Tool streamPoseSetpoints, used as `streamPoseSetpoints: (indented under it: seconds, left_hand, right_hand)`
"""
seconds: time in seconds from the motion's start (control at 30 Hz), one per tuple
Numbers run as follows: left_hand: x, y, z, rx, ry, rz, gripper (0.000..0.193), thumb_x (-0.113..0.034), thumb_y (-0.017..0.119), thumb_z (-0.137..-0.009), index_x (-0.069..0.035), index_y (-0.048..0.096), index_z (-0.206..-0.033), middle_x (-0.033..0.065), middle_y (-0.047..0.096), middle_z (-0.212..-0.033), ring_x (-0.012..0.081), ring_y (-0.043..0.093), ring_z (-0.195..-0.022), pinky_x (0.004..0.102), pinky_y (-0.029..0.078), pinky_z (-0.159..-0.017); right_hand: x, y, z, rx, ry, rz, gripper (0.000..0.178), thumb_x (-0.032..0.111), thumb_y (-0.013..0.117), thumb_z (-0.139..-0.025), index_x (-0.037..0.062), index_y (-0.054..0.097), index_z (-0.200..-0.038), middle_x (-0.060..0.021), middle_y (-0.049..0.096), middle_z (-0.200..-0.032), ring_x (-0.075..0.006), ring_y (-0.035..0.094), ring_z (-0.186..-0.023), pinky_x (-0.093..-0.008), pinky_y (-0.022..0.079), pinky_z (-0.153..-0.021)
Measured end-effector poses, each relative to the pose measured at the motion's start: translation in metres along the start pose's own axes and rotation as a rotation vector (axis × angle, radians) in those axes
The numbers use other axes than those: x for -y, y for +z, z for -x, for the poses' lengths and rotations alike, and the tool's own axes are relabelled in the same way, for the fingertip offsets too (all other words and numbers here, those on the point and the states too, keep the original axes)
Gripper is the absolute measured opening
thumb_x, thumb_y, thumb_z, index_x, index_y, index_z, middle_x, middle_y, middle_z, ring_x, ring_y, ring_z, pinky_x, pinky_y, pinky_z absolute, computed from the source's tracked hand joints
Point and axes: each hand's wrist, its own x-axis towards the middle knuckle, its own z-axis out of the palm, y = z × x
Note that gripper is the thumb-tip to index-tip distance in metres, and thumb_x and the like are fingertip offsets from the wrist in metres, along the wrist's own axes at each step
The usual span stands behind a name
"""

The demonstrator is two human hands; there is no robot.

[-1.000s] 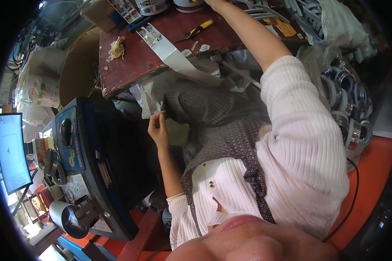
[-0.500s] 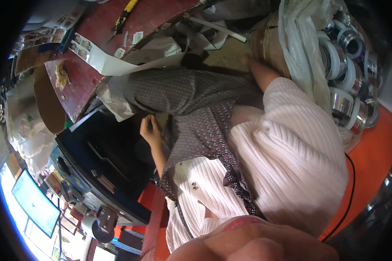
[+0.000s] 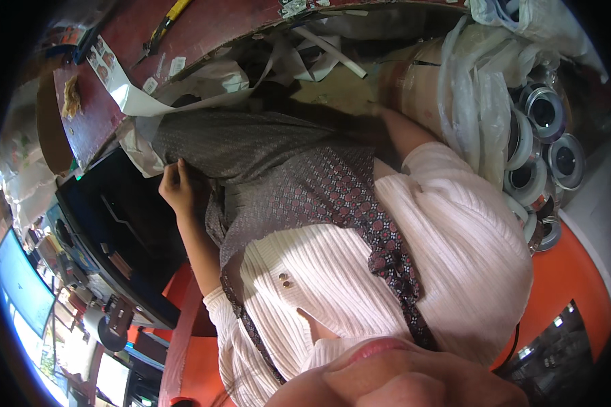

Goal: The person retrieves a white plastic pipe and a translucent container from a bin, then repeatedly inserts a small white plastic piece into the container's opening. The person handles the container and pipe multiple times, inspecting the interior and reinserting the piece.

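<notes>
My left hand (image 3: 175, 187) is raised beside my lap with its fingers curled together, next to the edge of the dark patterned fabric (image 3: 231, 146) over my legs. A crumpled piece of whitish paper (image 3: 141, 154) is just past its fingertips. What the fingers hold, if anything, I cannot make out. My right hand (image 3: 381, 114) reaches down at the far side of my lap, near a brown cardboard box (image 3: 414, 85). Its fingers are lost in shadow and behind the fabric.
A red table (image 3: 108, 68) at far left bears a yellow cutter (image 3: 166, 27) and a printed white strip (image 3: 122, 88) hanging off its edge. Silvery rolls (image 3: 543, 112) and a plastic bag (image 3: 485, 115) are at right. A white tube (image 3: 332, 53) lies ahead; a dark machine (image 3: 122, 217) stands left.
My left hand has moved forward and left, up alongside the fabric. The whole view has shifted, showing more of the rolls and bag at right. The right arm stays reached down.
</notes>
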Motion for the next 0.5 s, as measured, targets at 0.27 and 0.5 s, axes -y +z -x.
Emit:
streamPoseSetpoints:
  seconds: [0.27, 0.5]
  left_hand:
    - [-0.017, -0.001, 0.020, 0.012, -0.103, -0.144, 0.026, -0.020, 0.065, -0.097, 0.000, 0.061, -0.080, 0.0147, 0.061, -0.070, 0.0271, 0.062, -0.064, 0.0346, 0.048, -0.062]
    - [-0.008, 0.002, 0.028, 0.108, -0.069, -0.119, 0.023, -0.010, 0.064, -0.095, 0.003, 0.053, -0.078, 0.0177, 0.051, -0.075, 0.0341, 0.052, -0.066, 0.0382, 0.043, -0.061]
  right_hand:
    - [-0.033, -0.060, -0.032, -0.038, 0.019, 0.078, 0.038, 0.026, 0.061, -0.097, 0.0023, 0.058, -0.127, -0.0178, 0.066, -0.115, -0.0287, 0.065, -0.103, -0.0407, 0.050, -0.088]
    - [-0.033, -0.034, -0.027, 0.072, -0.009, 0.120, 0.039, 0.025, 0.060, -0.097, 0.0014, 0.057, -0.128, -0.0187, 0.066, -0.117, -0.0297, 0.064, -0.105, -0.0412, 0.049, -0.090]
